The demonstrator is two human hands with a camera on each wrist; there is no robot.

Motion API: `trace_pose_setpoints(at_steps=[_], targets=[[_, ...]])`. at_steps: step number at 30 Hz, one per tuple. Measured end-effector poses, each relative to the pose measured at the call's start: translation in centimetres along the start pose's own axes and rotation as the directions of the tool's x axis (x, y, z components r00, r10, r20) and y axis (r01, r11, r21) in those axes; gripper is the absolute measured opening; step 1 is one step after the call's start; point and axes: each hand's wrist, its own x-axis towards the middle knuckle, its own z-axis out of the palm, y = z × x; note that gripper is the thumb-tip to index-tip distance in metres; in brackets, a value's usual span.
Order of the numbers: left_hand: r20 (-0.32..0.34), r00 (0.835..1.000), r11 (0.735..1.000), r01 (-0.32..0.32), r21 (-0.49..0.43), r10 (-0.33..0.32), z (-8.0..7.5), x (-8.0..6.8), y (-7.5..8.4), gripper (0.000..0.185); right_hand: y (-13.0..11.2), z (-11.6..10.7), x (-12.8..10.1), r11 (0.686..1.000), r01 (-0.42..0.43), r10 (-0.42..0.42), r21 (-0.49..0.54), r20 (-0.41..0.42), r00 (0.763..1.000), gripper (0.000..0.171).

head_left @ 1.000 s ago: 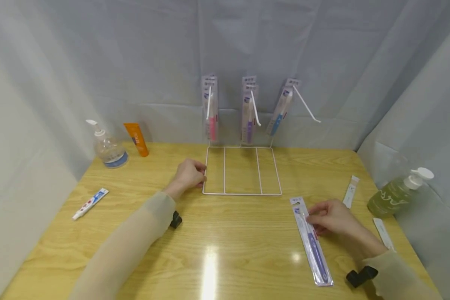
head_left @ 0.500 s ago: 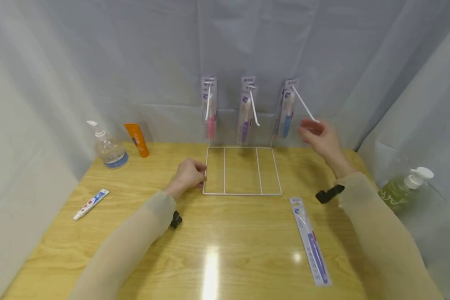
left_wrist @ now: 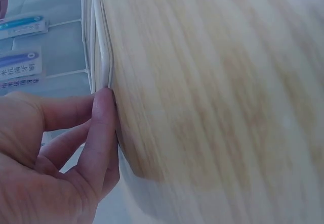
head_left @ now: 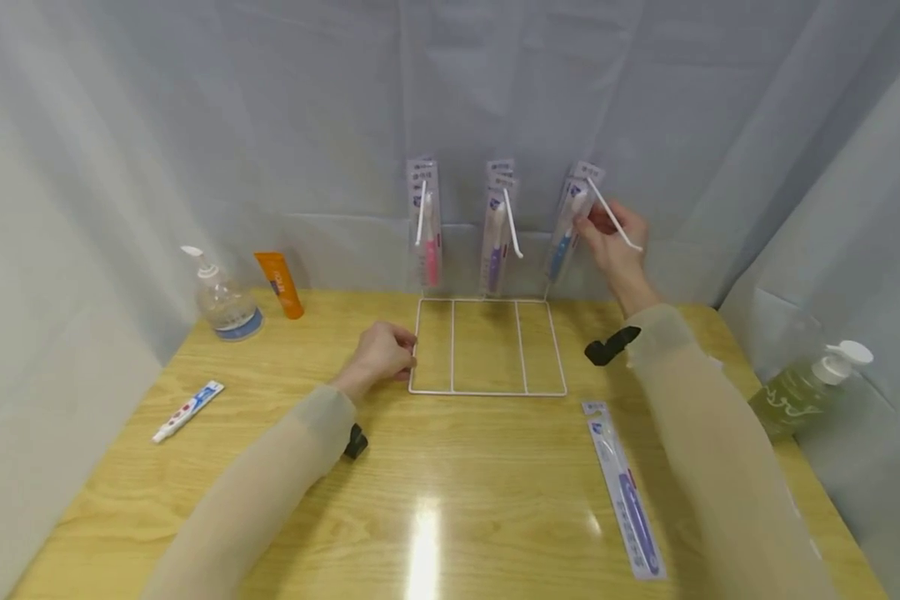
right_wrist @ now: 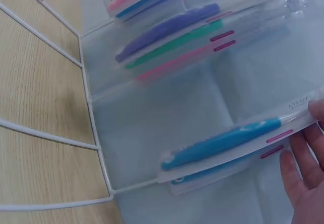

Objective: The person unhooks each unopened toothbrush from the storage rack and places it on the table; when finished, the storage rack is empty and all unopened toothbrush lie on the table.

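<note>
A white wire rack (head_left: 487, 393) stands on the table with packaged toothbrushes hung on three prongs. My left hand (head_left: 381, 350) pinches the left bar of its base; in the left wrist view the fingertips (left_wrist: 104, 102) close on the bar's end. My right hand (head_left: 617, 246) is at the right prong and pinches the front blue toothbrush pack (head_left: 560, 250) by its edge. In the right wrist view, the thumb lies on the front of that blue toothbrush (right_wrist: 223, 144), fingers behind, and another blue pack hangs behind it. A purple toothbrush pack (head_left: 626, 500) lies on the table at right.
Pink (head_left: 431, 258) and purple (head_left: 495, 258) toothbrush packs hang on the left and middle prongs. A clear pump bottle (head_left: 228, 304), an orange tube (head_left: 281, 287) and a toothpaste tube (head_left: 187, 412) are at left. A green pump bottle (head_left: 795, 400) stands at right.
My right hand let go of the purple toothbrush pack on the table, rose to the right prong and took hold of the blue pack. The left hand stayed on the rack.
</note>
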Motion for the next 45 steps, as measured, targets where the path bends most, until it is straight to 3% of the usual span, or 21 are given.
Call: trace_pose_setpoints(at_steps=[5, 7, 11, 15, 17, 20, 24, 29, 32, 40, 42, 45], targets=[[0.001, 1.000, 1.000, -0.004, 0.007, 0.004, -0.1, 0.0, 0.1, 0.047, -0.5, -1.3, -0.6, 0.979, -0.068, 0.065, 0.193, 0.023, 0.998, 0.018], [-0.001, 1.000, 1.000, -0.003, 0.007, 0.003, -0.3, 0.0, 0.2, 0.047, -0.8, -2.2, -1.1, 0.970, -0.099, 0.098, 0.220, 0.018, 0.995, 0.020], [-0.003, 1.000, 1.000, -0.004, 0.006, 0.004, -0.4, 0.1, 0.3, 0.045, -1.1, -4.5, -3.1, 0.962, -0.148, 0.142, 0.229, 0.040, 0.989, 0.023], [-0.010, 1.000, 1.000, -0.002, 0.007, 0.002, -0.2, 0.1, 0.5, 0.045, -0.3, -7.1, -7.3, 0.960, -0.238, 0.212, 0.148, 0.169, 0.963, 0.015], [-0.012, 1.000, 1.000, 0.000, 0.009, 0.000, 0.0, 0.2, 0.5, 0.045, 0.4, -8.3, -9.8, 0.955, -0.293, 0.276, 0.038, 0.237, 0.931, 0.008], [-0.015, 1.000, 1.000, 0.002, 0.007, -0.002, 0.1, 0.4, 0.4, 0.045, 1.6, -9.6, -13.4, 0.917, -0.382, 0.397, -0.113, 0.331, 0.856, 0.028], [-0.010, 1.000, 1.000, 0.005, 0.003, -0.005, 0.0, 0.6, 0.3, 0.046, 2.6, -9.9, -17.4, 0.875, -0.402, 0.483, -0.269, 0.429, 0.763, 0.045], [0.001, 1.000, 1.000, 0.010, 0.017, -0.010, -0.1, 0.7, 0.1, 0.047, 2.7, -9.0, -20.7, 0.837, -0.388, 0.543, -0.386, 0.497, 0.677, 0.038], [-0.001, 1.000, 1.000, 0.012, 0.021, -0.012, -0.1, 0.7, 0.1, 0.047, 2.7, -8.4, -21.7, 0.815, -0.397, 0.575, -0.422, 0.499, 0.649, 0.035], [-0.006, 1.000, 1.000, 0.018, 0.018, -0.018, 0.0, 0.4, 0.4, 0.046, 2.7, -8.1, -22.0, 0.803, -0.299, 0.558, -0.515, 0.477, 0.679, 0.031], [-0.005, 1.000, 1.000, 0.019, 0.022, -0.019, 0.0, 0.4, 0.5, 0.047, 2.3, -8.1, -21.7, 0.799, -0.220, 0.529, -0.560, 0.480, 0.700, 0.031], [-0.004, 1.000, 1.000, 0.019, 0.023, -0.018, -0.2, 0.4, 0.5, 0.047, 1.4, -8.2, -19.8, 0.788, -0.033, 0.426, -0.615, 0.505, 0.751, 0.032]])
